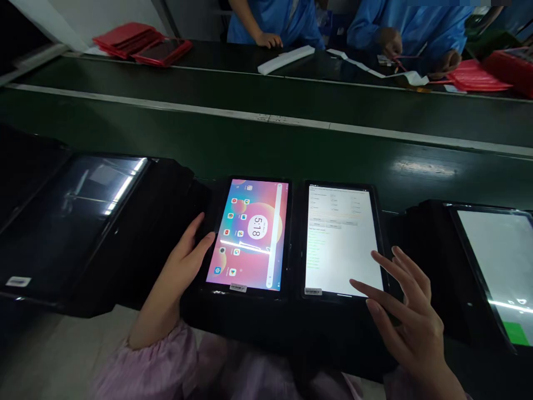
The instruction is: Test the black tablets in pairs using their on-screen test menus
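My left hand is beside a tablet, its thumb at the left edge and its index finger stretched out; the other fingers are hidden. That tablet shows a colourful home screen with app icons and a clock reading 5:18, turned sideways. My right hand hovers at the lower right of a second tablet, fingers spread, the index fingertip over or on the screen; I cannot tell whether it touches. This second tablet has a white page with check boxes, grey buttons and green text lines. Both tablets carry barcode stickers at their near edge.
A dark-screened tablet lies at the left, and another with a white screen and green square at the right. Beyond the green conveyor, people in blue work near red pouches and a white strip.
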A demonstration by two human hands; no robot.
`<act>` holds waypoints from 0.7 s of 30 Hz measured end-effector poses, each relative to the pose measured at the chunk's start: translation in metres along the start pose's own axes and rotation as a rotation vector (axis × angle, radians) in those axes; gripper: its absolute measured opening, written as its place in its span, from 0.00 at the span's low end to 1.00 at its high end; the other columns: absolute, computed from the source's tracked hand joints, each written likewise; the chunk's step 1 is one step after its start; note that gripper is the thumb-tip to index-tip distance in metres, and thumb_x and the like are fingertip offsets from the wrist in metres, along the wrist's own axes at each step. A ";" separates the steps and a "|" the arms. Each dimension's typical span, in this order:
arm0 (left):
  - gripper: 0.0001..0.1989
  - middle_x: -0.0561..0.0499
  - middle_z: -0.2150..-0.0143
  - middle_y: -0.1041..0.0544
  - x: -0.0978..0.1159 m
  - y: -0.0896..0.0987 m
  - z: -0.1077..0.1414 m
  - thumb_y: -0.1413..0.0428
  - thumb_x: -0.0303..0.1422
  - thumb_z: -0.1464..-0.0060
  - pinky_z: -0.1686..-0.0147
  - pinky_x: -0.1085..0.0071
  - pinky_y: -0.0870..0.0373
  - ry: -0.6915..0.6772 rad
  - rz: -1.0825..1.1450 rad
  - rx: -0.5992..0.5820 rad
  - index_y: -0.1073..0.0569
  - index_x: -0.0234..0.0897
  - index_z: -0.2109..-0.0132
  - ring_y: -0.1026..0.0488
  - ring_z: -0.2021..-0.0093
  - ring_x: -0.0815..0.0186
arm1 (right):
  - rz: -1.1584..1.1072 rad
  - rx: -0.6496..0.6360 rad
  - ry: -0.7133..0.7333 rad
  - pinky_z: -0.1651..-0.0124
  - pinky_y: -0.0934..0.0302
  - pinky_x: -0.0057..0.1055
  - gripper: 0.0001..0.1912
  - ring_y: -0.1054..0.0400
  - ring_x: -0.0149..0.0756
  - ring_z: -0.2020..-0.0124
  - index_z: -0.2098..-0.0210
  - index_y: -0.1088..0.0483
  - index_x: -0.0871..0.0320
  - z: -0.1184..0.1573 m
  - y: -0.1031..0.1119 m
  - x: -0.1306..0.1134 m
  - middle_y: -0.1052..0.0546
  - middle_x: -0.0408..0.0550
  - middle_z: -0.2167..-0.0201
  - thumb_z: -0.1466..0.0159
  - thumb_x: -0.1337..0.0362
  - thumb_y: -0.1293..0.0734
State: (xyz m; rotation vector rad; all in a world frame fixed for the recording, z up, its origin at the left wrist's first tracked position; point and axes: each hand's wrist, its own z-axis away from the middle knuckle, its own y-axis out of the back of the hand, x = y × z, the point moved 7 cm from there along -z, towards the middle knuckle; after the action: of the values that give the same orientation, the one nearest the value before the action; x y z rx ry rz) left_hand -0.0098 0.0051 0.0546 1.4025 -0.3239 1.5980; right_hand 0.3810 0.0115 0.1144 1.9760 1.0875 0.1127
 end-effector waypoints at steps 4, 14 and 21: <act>0.46 0.35 0.22 0.33 0.010 -0.014 -0.008 0.35 0.46 0.40 0.27 0.42 0.35 -0.062 -0.150 -0.056 0.39 0.42 0.21 0.34 0.23 0.40 | -0.017 0.000 0.006 0.32 0.30 0.56 0.15 0.40 0.57 0.22 0.49 0.17 0.50 0.000 -0.003 -0.004 0.24 0.49 0.31 0.28 0.71 0.32; 0.43 0.42 0.17 0.42 0.017 -0.007 0.004 0.36 0.47 0.38 0.25 0.42 0.38 -0.121 -0.069 0.005 0.39 0.50 0.20 0.43 0.19 0.41 | 0.043 -0.003 -0.011 0.33 0.32 0.49 0.17 0.40 0.52 0.22 0.46 0.19 0.50 0.008 0.010 0.001 0.26 0.48 0.29 0.27 0.74 0.34; 0.37 0.44 0.20 0.35 0.021 -0.010 -0.011 0.37 0.41 0.36 0.25 0.52 0.34 0.014 0.008 0.032 0.34 0.45 0.23 0.35 0.22 0.47 | 0.029 0.021 -0.023 0.37 0.27 0.52 0.17 0.35 0.56 0.25 0.46 0.18 0.49 0.007 0.004 0.002 0.23 0.50 0.33 0.27 0.73 0.33</act>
State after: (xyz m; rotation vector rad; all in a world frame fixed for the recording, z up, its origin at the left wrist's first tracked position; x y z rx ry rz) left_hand -0.0063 0.0277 0.0658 1.4154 -0.2966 1.6251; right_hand 0.3880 0.0078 0.1125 2.0077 1.0493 0.0939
